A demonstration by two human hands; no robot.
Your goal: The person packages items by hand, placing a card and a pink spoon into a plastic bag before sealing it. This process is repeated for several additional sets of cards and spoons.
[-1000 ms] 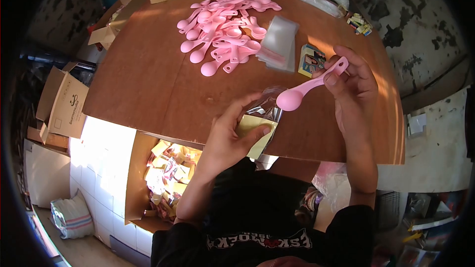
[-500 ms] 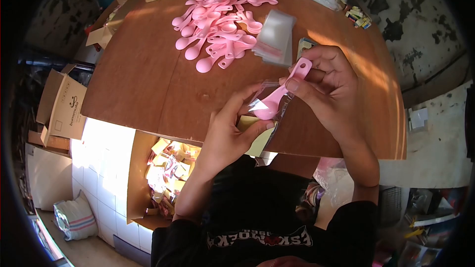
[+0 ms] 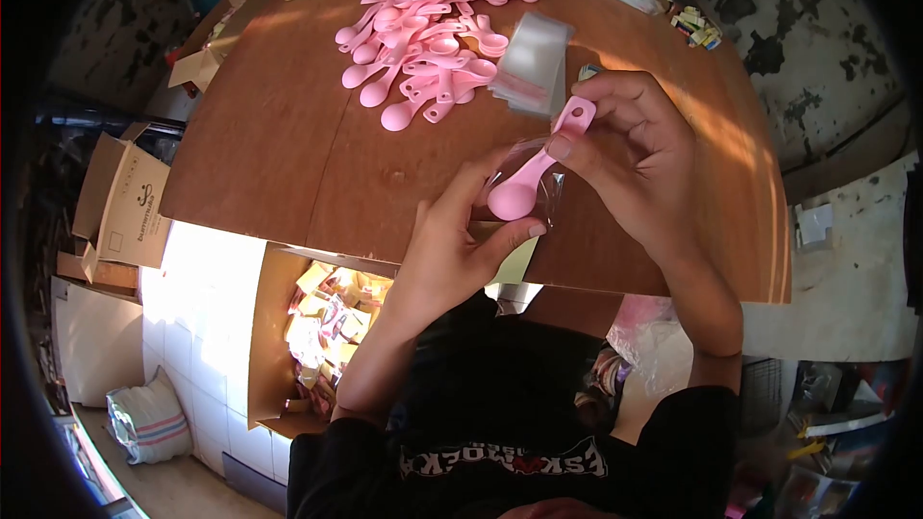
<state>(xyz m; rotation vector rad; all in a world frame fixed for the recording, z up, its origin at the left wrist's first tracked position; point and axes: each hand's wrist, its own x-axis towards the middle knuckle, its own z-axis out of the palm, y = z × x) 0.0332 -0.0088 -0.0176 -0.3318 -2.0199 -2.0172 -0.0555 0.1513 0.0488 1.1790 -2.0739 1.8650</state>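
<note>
My right hand [image 3: 639, 159] pinches the handle of a pink measuring spoon [image 3: 512, 198] near its holed end, with the bowl tilted down to the left. My left hand [image 3: 447, 245] has its thumb and fingers around a clear plastic bag [image 3: 556, 187]. The spoon's bowl lies over the bag, between the left thumb and fingers. Below the left thumb, a pale yellow card [image 3: 517, 262] shows at the table's front edge. Beyond the hands is a heap of pink measuring spoons [image 3: 423, 43], and a stack of flat clear bags [image 3: 532, 53] lies to its right.
Both hands are over the brown wooden table [image 3: 250, 135]. An open carton [image 3: 272, 346] of packed pieces stands below its front edge at left. More cardboard boxes [image 3: 130, 197] are at the left, and small packets [image 3: 695, 27] lie at the far right.
The spoon's bowl has shifted a little up and left, and the plastic that glinted across it no longer covers it. The right hand has risen slightly.
</note>
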